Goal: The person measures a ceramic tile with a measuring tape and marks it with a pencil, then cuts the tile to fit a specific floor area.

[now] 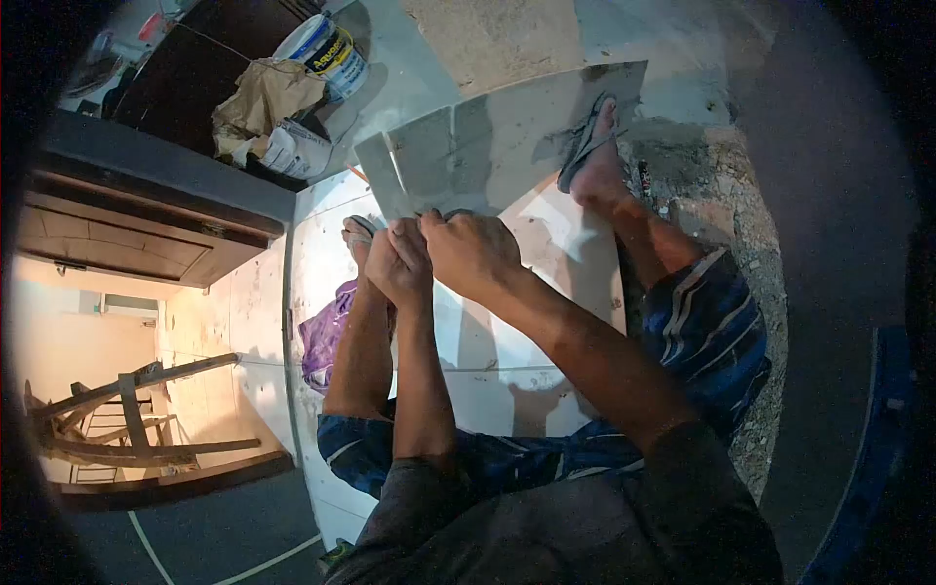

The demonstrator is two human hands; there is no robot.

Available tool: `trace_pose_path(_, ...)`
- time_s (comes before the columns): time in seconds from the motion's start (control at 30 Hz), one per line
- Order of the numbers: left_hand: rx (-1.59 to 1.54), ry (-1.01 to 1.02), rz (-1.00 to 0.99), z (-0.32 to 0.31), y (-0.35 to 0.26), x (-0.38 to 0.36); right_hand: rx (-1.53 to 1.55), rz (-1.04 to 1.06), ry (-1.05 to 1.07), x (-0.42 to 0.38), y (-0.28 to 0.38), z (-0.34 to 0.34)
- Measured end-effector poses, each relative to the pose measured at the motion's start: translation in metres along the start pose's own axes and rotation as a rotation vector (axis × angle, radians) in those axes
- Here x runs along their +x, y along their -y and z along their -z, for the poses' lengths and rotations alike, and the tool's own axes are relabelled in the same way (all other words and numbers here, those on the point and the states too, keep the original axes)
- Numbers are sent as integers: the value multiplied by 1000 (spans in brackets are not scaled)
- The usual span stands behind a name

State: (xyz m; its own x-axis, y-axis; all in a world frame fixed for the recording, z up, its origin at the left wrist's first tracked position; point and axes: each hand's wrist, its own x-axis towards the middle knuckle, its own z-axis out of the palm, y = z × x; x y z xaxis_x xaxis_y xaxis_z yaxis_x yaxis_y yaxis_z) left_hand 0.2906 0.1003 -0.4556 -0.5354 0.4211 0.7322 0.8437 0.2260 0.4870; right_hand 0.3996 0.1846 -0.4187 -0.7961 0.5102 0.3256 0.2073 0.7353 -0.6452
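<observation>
A thin grey tile (507,136) lies at a slant in front of me, with a pale line near its left end. At its near left corner my left hand (400,261) is closed, the thumb uppermost. My right hand (475,255) is closed right beside it, its fingertips at the same edge. The fingers' undersides are hidden, but both hands appear to grip the tile. My right foot in a sandal (593,146) rests against the tile's right part. My left foot (357,239) is just left of my hands.
Pale floor tiles (468,400) lie under me, with a purple cloth (327,336) at left. Rubble (746,224) runs along the right. A paint bucket (327,57) and a paper bag (258,102) stand at back left. A wooden frame (136,419) is beyond the doorway.
</observation>
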Motion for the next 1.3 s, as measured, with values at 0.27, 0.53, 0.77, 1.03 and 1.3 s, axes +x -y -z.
trace_pose_path(0.27, -50, -41, 58, -8, -22, 9, -35, -17, -13, -26, -4, 15)
trace_pose_path(0.53, -60, -20, 222, 2, -31, 8, 21, -72, 30, -61, -6, 15)
trace_pose_path(0.77, -123, 37, 298, 2, -35, 20, -16, 45, -98, 4, 0, 6)
trace_pose_path(1.03, -30, -79, 62, -4, -22, 9, 24, -18, -5, 0, 3, 16)
trace_pose_path(1.3, -116, -53, 173, -12, -20, 20, 59, -187, 186, -39, -1, 25)
